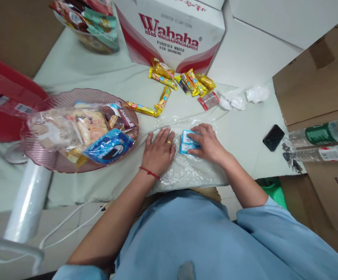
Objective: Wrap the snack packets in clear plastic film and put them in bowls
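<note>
My left hand (159, 152) lies palm down, fingers stretched out, on a sheet of clear plastic film (199, 171) spread over the table. A ring and a red string bracelet are on it. To its right, my right hand (208, 144) grips two small blue-and-white packets (185, 140) that lie side by side on the film. Its thumb is at their near edge and its fingers reach over the top, so their right side is hidden. Beyond the film lie yellow-wrapped snack sticks (145, 109) and a small red-edged packet (208, 101).
A pink ribbed plate (37, 157) of packaged snacks stands left, near a film roll (28, 202). Behind are a Wahaha carton (169, 35) and a snack bowl (98, 41). Crumpled white wads (239, 99), a phone (273, 137), keys (291, 159) and plastic bottles (323, 153) lie right.
</note>
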Demonstrator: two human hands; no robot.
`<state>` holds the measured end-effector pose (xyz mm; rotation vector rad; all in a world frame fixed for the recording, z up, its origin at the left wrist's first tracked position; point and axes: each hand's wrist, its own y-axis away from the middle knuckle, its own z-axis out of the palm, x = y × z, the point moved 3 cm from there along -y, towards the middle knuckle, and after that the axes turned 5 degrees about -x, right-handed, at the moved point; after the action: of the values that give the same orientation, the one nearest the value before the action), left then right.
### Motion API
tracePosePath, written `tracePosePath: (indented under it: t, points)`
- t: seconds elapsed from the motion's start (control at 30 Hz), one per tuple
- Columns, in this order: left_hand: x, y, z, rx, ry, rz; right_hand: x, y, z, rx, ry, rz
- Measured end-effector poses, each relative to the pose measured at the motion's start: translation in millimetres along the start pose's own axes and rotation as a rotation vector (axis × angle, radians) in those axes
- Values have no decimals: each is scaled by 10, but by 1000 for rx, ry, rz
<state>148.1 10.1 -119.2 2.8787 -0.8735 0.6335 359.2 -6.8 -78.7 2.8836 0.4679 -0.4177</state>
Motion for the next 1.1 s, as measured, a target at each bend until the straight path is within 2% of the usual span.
tracePosePath:
  t: [0.23,0.37,0.53,0.67,0.8,0.9,1.1]
  points:
    - [-3,2,-11,-1,4,-29,-337,249,250,130,14,40]
    - [-12,2,-19,-2,12,-39,-408,244,325,131,3,89]
    - [-15,-4,-16,-8,10,-40,-225,164,241,107,-148,57]
    - [-13,-3,-15,-3,-12,-44,-69,82,143,-7,-167,60]
    - [-20,-2,-14,10,1,-47,-119,72,84,-51,-98,-13]
    - [-28,-3,-12,11,0,-49,-141,98,75,-61,-129,-57]
    - [-15,9,-13,20,-15,-67,-123,117,-1,-88,-92,-1]
